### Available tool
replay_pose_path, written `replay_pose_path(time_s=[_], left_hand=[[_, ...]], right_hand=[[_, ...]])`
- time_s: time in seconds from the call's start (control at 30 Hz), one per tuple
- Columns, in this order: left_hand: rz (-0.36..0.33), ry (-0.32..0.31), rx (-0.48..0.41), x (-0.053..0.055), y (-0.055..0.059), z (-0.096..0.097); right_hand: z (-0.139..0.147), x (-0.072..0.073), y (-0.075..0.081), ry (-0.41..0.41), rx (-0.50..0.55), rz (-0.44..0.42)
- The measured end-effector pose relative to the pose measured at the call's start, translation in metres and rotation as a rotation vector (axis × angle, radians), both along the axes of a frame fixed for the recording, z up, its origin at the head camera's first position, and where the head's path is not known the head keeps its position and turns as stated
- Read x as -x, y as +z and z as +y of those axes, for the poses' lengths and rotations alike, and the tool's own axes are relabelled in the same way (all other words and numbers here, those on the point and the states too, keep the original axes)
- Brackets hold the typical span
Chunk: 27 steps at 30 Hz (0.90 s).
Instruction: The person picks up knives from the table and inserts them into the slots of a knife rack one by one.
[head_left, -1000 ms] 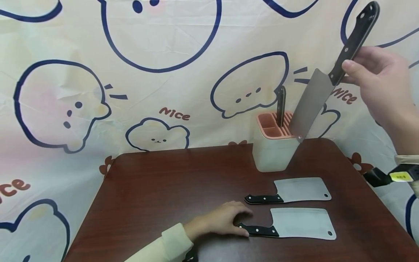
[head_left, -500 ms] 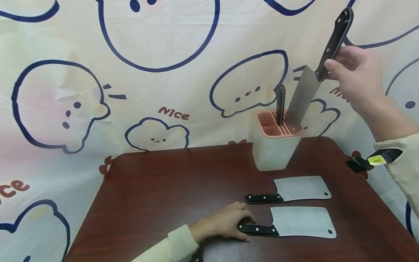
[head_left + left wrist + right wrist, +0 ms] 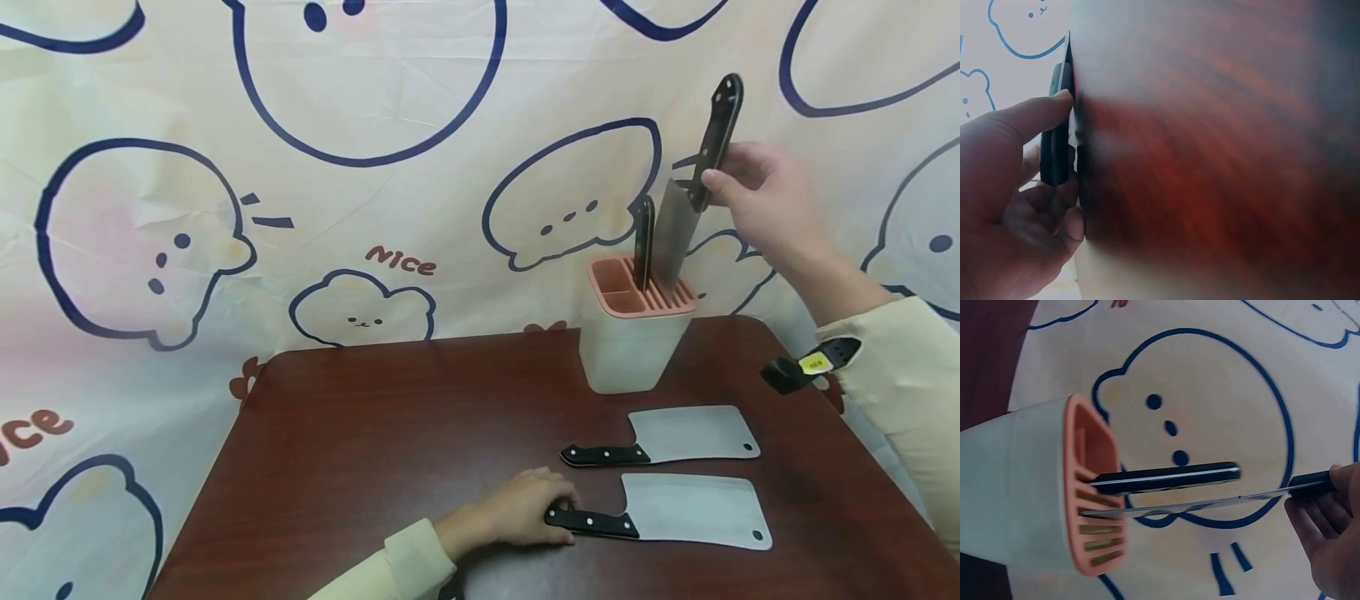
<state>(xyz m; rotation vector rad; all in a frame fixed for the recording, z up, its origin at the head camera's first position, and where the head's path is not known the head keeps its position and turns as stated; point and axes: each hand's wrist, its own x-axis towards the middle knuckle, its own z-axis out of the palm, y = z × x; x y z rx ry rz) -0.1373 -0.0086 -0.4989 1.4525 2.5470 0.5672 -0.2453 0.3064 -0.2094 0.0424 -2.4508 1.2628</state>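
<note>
My right hand point(image 3: 776, 200) pinches the black handle of a broad-bladed kitchen knife point(image 3: 675, 229), tip down and leaning slightly. In the right wrist view, the lower end of that knife's blade point(image 3: 1210, 503) is in a slot of the pink-topped knife holder point(image 3: 1007, 481), beside another knife's black handle point(image 3: 1172, 477). On the table, my left hand point(image 3: 521, 510) holds the handle end of the nearer cleaver point(image 3: 697, 510). Seen from the left wrist, the thumb lies on one side of that handle point(image 3: 1055, 150) and curled fingers on the other.
A second cleaver point(image 3: 693, 433) lies just behind the nearer one, its handle to the left. The brown table point(image 3: 390, 417) ends at a patterned cloth backdrop point(image 3: 420, 208). Several slots and an open compartment point(image 3: 609, 271) show in the holder's top.
My right hand has moved left and down, bringing the knife more upright and its blade into the holder's slot. The left fingers have closed round the nearer cleaver's handle.
</note>
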Motion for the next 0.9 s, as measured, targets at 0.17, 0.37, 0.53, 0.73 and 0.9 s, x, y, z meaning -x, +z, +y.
replay_pose_path(time_s=[0.17, 0.37, 0.53, 0.73, 0.9], left_hand=[[-0.012, 0.015, -0.030, 0.000, -0.001, -0.001], [-0.080, 0.022, -0.083, 0.001, 0.001, -0.002], [-0.143, 0.010, -0.156, 0.003, 0.009, -0.001], [-0.249, 0.044, -0.286, 0.007, 0.019, -0.002], [-0.324, 0.071, -0.390, 0.008, 0.028, -0.005]], right_hand=[[-0.003, 0.007, -0.014, 0.014, -0.051, -0.016], [-0.005, 0.011, -0.026, 0.041, -0.087, -0.067], [-0.002, 0.014, -0.036, 0.064, -0.115, -0.111], [-0.002, 0.018, -0.048, 0.065, -0.145, -0.133], [-0.002, 0.021, -0.059, 0.074, -0.151, -0.130]])
